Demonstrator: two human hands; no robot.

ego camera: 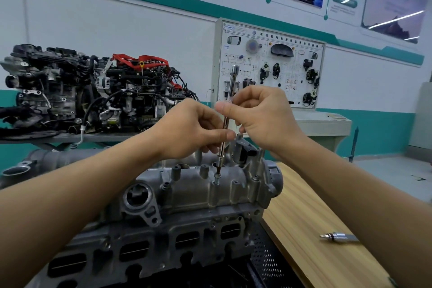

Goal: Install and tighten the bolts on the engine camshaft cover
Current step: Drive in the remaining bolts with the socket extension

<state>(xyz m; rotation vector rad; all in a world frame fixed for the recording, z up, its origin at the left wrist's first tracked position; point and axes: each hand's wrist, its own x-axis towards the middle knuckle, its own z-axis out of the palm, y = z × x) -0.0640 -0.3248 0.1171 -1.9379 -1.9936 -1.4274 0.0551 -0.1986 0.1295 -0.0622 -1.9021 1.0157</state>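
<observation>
Left grip (194, 128): pinches driver (226, 121) low, steadying it upright.
Right grip (261, 119): pinches driver high, likely to spin it.
Bolt (217, 179): under driver tip, in cover (187, 187), 6 o'clock of grips.
Bit (339, 237): spare, on worktop (315, 206), 4 o'clock.

room over the camshaft cover, crowded at its middle

the air above the middle of the camshaft cover (187, 192) is taken up by the upright extension bar (226, 121), pinched by the left hand (194, 131) and the right hand (261, 119), its tip at a bolt (217, 179). the approach from the near side is crossed by both forearms. two raised bosses (175, 170) stand just left of the bolt, and a black component (244, 153) rises just behind and to the right of it. open air is seen over the near left end of the cover. on the wooden bench (315, 213) to the right, open surface lies between the cover and a loose bit (339, 237).
</observation>
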